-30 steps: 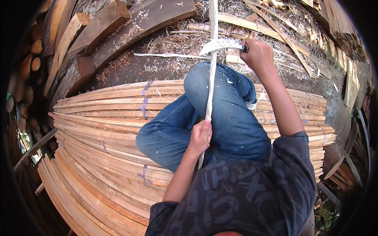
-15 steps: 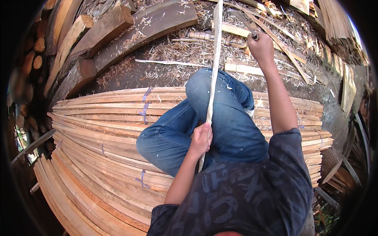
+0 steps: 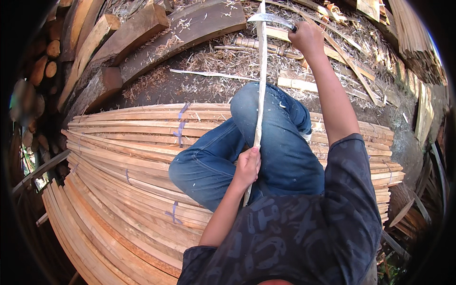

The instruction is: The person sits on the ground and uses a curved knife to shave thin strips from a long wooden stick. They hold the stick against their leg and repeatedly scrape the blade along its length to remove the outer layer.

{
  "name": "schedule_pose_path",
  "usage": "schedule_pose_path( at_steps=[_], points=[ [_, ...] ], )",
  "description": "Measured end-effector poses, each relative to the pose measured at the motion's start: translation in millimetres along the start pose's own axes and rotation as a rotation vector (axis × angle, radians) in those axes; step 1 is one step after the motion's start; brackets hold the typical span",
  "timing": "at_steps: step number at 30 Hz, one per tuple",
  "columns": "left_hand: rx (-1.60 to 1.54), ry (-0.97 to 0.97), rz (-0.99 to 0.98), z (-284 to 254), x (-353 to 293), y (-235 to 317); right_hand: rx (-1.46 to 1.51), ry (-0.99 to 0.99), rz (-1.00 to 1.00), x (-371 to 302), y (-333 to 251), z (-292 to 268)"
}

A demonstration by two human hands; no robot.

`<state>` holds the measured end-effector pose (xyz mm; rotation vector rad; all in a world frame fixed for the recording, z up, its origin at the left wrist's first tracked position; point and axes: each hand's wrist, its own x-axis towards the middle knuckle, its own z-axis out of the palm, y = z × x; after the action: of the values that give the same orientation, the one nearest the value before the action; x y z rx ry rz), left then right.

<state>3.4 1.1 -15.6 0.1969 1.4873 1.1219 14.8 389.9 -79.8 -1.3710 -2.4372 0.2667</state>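
Observation:
Across my raised knee lies a long, pale wooden stick [image 3: 261, 71], running from my lap up past the top of the view. My left hand [image 3: 247, 166] is closed around its lower part, close to my body. With my arm stretched far forward, my right hand [image 3: 307, 38] grips the dark handle of a knife with a curved blade [image 3: 271, 18]. That blade crosses the stick near its far end and seems to touch it. Under my crossed legs spread bundles of thin wooden strips [image 3: 128, 156], tied with purple bands.
Heavy timber beams [image 3: 185, 33] lie at the far left, with stacked logs [image 3: 50, 69] along the left edge. Wood shavings [image 3: 204, 88] and loose slats [image 3: 299, 83] cover the ground ahead. A stack of thin boards [image 3: 418, 38] stands at the far right.
My right hand has moved left, bringing the knife blade from beside the stick to across it. My left hand keeps its grip on the stick. The whole view has shifted slightly.

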Motion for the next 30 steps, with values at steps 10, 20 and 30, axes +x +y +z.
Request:
schedule_pose_path(
  at_steps=[10,20,30],
  points=[
    [-0.030,-0.008,-0.043,-2,-1,-5,0.304,-0.033,0.172,-70,-26,-21],
    [-0.028,-0.020,-0.050,-6,1,-11,0.278,-0.077,-0.101,-136,-29,-31],
    [-0.025,0.026,-0.028,-3,-2,-3,0.044,-0.072,0.124,-90,-25,-12]
  ],
)
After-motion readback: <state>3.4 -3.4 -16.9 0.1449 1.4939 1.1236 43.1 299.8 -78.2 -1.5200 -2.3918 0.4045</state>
